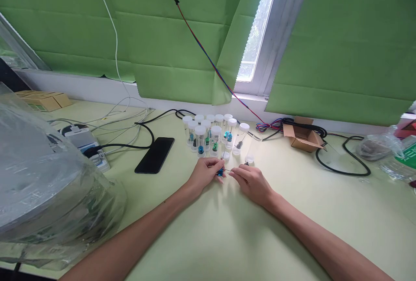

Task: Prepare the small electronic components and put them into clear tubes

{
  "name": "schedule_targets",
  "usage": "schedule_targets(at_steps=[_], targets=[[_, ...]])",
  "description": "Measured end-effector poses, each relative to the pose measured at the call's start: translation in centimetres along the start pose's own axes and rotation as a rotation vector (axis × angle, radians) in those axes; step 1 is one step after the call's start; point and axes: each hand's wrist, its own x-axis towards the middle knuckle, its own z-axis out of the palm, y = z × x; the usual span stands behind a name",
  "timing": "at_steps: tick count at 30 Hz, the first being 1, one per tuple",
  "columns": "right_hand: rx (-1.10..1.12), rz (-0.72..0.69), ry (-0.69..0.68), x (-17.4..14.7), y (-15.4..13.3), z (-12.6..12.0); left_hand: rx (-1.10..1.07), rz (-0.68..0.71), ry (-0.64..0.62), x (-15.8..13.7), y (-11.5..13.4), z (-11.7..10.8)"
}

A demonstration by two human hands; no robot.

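My left hand [206, 172] is closed on a small blue translucent piece [220, 172] with thin metal parts. Close on its right, my right hand [251, 182] pinches a thin metal rod [227, 169] whose tip reaches toward the blue piece. Whether the two touch is too small to tell. Just beyond the hands stands a group of clear tubes [215, 140] with white caps, several of them holding blue, green or dark pieces. A tube with a dark grey piece [239, 144] stands at the group's right. Beside it is a clear tube [254, 147], partly hidden behind my right hand.
A black phone [154, 155] lies left of the tubes. Farther left are a power strip [87, 144] with cables and a large plastic-wrapped roll [48, 194]. To the right are an open cardboard box [302, 136], a black cable [344, 172] and a plastic bottle [401, 159].
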Motion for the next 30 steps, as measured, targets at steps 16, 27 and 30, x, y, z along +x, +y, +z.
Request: schedule_targets(at_steps=[16,27,30], targets=[[0.599,0.465,0.004,0.9,-2.3,-0.2,0.029,0.050,0.044,0.0,0.0,0.3],[1.197,0.858,-0.135,1.3,-2.4,-0.8,0.083,0.135,0.065,-0.1,-0.4,0.5],[1.312,0.925,-0.172,1.5,-2.3,-1.0,0.099,0.158,0.069,0.0,-0.6,0.5]])
